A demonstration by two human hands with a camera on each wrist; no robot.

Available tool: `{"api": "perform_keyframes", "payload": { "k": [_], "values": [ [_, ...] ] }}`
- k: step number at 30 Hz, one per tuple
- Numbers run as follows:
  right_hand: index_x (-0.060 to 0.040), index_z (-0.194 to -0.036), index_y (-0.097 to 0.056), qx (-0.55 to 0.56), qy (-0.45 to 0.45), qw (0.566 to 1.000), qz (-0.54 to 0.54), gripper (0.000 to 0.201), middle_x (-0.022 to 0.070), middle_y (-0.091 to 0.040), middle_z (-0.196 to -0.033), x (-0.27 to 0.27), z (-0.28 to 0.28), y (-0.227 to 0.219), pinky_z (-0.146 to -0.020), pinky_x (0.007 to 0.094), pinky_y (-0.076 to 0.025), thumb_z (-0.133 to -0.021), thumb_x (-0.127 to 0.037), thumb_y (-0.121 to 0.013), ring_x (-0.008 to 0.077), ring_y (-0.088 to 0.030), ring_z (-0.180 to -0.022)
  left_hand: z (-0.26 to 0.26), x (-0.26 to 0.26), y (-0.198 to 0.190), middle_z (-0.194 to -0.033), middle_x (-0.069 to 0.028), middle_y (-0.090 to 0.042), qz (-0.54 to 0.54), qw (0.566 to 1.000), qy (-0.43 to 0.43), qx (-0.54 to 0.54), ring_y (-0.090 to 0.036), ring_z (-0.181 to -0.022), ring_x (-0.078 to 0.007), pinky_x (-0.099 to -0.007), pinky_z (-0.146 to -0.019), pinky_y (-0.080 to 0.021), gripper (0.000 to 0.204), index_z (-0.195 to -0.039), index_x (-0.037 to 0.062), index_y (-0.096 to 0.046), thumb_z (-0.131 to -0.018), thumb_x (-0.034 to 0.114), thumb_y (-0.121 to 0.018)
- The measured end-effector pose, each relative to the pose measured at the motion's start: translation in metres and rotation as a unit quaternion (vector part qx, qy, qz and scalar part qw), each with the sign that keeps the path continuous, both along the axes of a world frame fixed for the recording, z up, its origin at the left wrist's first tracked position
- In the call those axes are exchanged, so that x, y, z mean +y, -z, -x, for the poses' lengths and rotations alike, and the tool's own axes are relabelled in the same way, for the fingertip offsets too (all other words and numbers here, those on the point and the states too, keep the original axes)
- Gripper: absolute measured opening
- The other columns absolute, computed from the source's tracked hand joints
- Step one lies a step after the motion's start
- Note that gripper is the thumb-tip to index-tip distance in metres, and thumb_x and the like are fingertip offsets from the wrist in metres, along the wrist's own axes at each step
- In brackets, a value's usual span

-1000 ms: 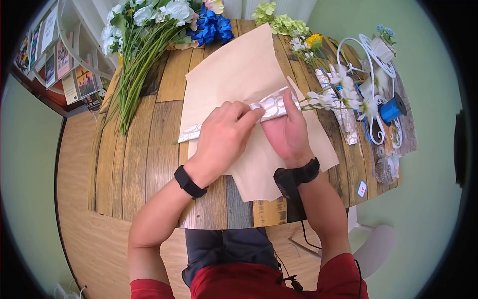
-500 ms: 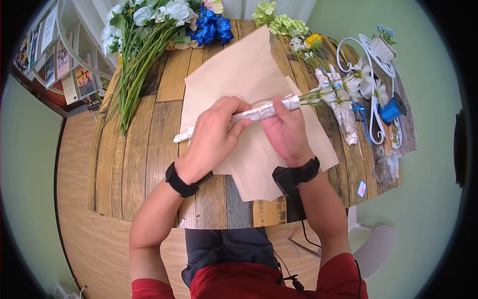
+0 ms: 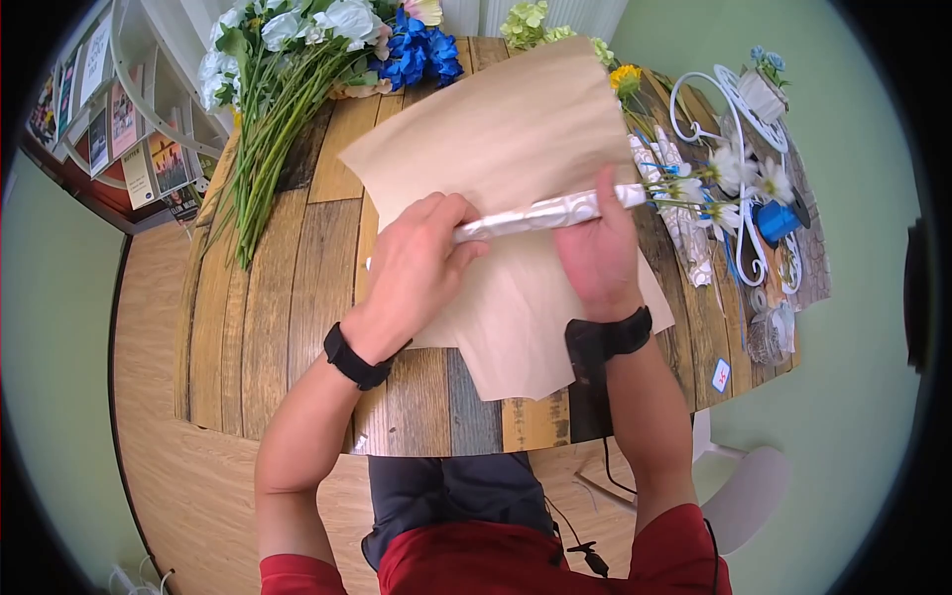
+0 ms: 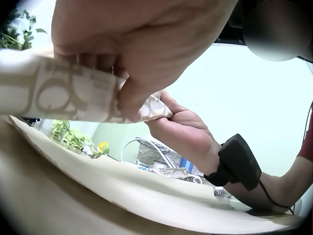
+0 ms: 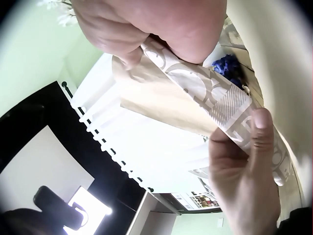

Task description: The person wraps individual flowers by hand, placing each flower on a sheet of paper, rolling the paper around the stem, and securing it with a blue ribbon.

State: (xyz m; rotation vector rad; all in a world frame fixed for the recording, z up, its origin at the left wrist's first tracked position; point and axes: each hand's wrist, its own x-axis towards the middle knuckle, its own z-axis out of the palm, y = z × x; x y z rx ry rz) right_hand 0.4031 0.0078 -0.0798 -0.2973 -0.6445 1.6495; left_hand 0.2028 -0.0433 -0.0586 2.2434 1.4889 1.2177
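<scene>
A slim bundle of flower stems wrapped in white paper with a beige circle pattern (image 3: 535, 215) lies slantwise across both hands, above a large sheet of brown kraft paper (image 3: 496, 129). Small white flowers (image 3: 732, 171) stick out of its right end. My left hand (image 3: 412, 263) grips the wrapped bundle toward its left end; in the right wrist view its thumb presses along the patterned wrap (image 5: 195, 83). Near the flower end, my right hand (image 3: 600, 258) holds the bundle with the thumb over it and the fingers behind, mostly hidden in the head view.
Long green stems (image 3: 268, 159) with white and blue blooms (image 3: 407, 55) lie at the back left. On the right are other patterned wrapped bundles (image 3: 689, 238), a blue ribbon spool (image 3: 778, 216), a white curled metal stand (image 3: 749, 109) and a small label card (image 3: 721, 375).
The patterned wrap has been rolled into a narrower tube, and the bundle has moved right with its flowers. The right hand moved right and slightly up. The kraft sheet's far part has shifted and spread wider.
</scene>
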Motion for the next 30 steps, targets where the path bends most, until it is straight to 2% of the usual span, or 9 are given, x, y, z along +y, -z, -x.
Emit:
{"api": "perform_keyframes", "payload": {
  "k": [2, 3, 6, 8, 9, 11, 19, 21, 30],
  "values": [
    [-0.0084, -0.103, -0.054, 0.005, 0.124, 0.991, 0.046, 0.022, 0.0052, -0.061, -0.094, -0.001, 0.000, -0.026, -0.091, 0.0441, -0.047, -0.103, -0.029, -0.049, 0.0201, -0.059, -0.096, 0.006, 0.001, 0.001, -0.077, -0.0125, -0.061, 0.004, 1.000, -0.014, 0.017, -0.061, -0.075, -0.0318, -0.0401, -0.065, -0.048, 0.017, -0.092, 0.0043, -0.063, -0.081, 0.013, -0.073],
    [-0.0084, -0.103, -0.054, 0.005, 0.125, 0.991, 0.046, 0.022, 0.0052, -0.061, -0.094, 0.001, -0.005, -0.024, -0.091, 0.0441, -0.047, -0.103, -0.029, -0.049, 0.0201, -0.059, -0.096, 0.007, 0.002, 0.002, -0.077, -0.0121, -0.060, 0.007, 0.999, -0.027, 0.034, -0.060, -0.075, -0.0314, -0.0401, -0.065, -0.048, 0.017, -0.090, 0.0040, -0.063, -0.080, 0.014, -0.074],
    [-0.0070, -0.111, -0.054, 0.048, 0.052, 0.997, -0.003, 0.024, 0.0064, -0.062, -0.106, 0.013, -0.024, 0.009, -0.099, 0.0472, -0.043, -0.102, -0.030, -0.050, 0.0216, -0.058, -0.107, 0.002, 0.000, 0.002, -0.077, -0.0112, -0.062, 0.004, 1.000, -0.016, 0.003, -0.059, -0.069, -0.0273, -0.0357, -0.061, -0.045, 0.017, -0.086, 0.0037, -0.067, -0.075, 0.011, -0.079],
    [-0.0045, -0.121, -0.051, 0.172, -0.161, 0.963, -0.129, 0.030, 0.0094, -0.059, -0.120, 0.026, -0.029, 0.047, -0.106, 0.0494, -0.037, -0.101, -0.028, -0.050, 0.0246, -0.054, -0.117, -0.003, -0.002, 0.004, -0.078, -0.0111, -0.062, -0.003, 1.000, -0.017, -0.009, -0.058, -0.069, -0.0271, -0.0361, -0.061, -0.045, 0.017, -0.085, 0.0039, -0.068, -0.074, 0.010, -0.079],
    [-0.0045, -0.121, -0.051, 0.172, -0.161, 0.963, -0.129, 0.030, 0.0094, -0.059, -0.120, 0.016, -0.018, 0.033, -0.106, 0.0494, -0.037, -0.101, -0.028, -0.050, 0.0246, -0.054, -0.117, -0.004, -0.002, 0.005, -0.078, -0.0111, -0.062, -0.010, 1.000, -0.018, -0.021, -0.058, -0.069, -0.0268, -0.0365, -0.061, -0.046, 0.016, -0.083, 0.0041, -0.068, -0.072, 0.008, -0.079],
    [-0.0053, -0.128, -0.046, 0.037, -0.045, 0.998, 0.034, 0.034, 0.0089, -0.053, -0.126, -0.015, 0.018, -0.008, -0.109, 0.0456, -0.034, -0.098, -0.019, -0.054, 0.0239, -0.048, -0.122, -0.004, 0.000, 0.008, -0.079, -0.0105, -0.062, -0.056, 0.998, -0.019, -0.014, -0.058, -0.070, -0.0261, -0.0365, -0.061, -0.046, 0.016, -0.084, 0.0045, -0.068, -0.072, 0.007, -0.079],
    [-0.0013, -0.124, -0.048, 0.078, -0.017, 0.995, 0.055, 0.033, 0.0124, -0.057, -0.122, 0.006, -0.003, 0.011, -0.107, 0.0470, -0.037, -0.103, -0.027, -0.048, 0.0271, -0.052, -0.119, -0.008, -0.006, 0.001, -0.082, -0.0058, -0.062, -0.098, 0.992, -0.034, 0.065, -0.061, -0.081, -0.0236, -0.0355, -0.067, -0.048, 0.018, -0.087, 0.0075, -0.067, -0.072, 0.007, -0.078],
    [-0.0017, -0.123, -0.050, 0.094, -0.028, 0.995, 0.035, 0.032, 0.0115, -0.058, -0.121, 0.011, -0.010, 0.014, -0.106, 0.0466, -0.039, -0.103, -0.027, -0.047, 0.0265, -0.053, -0.117, -0.009, -0.003, 0.005, -0.086, -0.0071, -0.064, -0.116, 0.993, -0.013, -0.008, -0.060, -0.075, -0.0234, -0.0342, -0.065, -0.050, 0.025, -0.093, 0.0060, -0.068, -0.071, 0.000, -0.079],
    [-0.0067, -0.105, -0.054, 0.060, 0.095, 0.991, 0.073, 0.018, 0.0049, -0.060, -0.101, 0.008, -0.012, -0.015, -0.098, 0.0427, -0.046, -0.103, -0.024, -0.048, 0.0217, -0.059, -0.102, 0.013, 0.012, 0.011, -0.082, -0.0076, -0.064, -0.107, 0.992, 0.014, -0.067, -0.061, -0.073, -0.0175, -0.0275, -0.066, -0.050, 0.021, -0.094, 0.0019, -0.066, -0.076, -0.002, -0.076]
  ]
}}
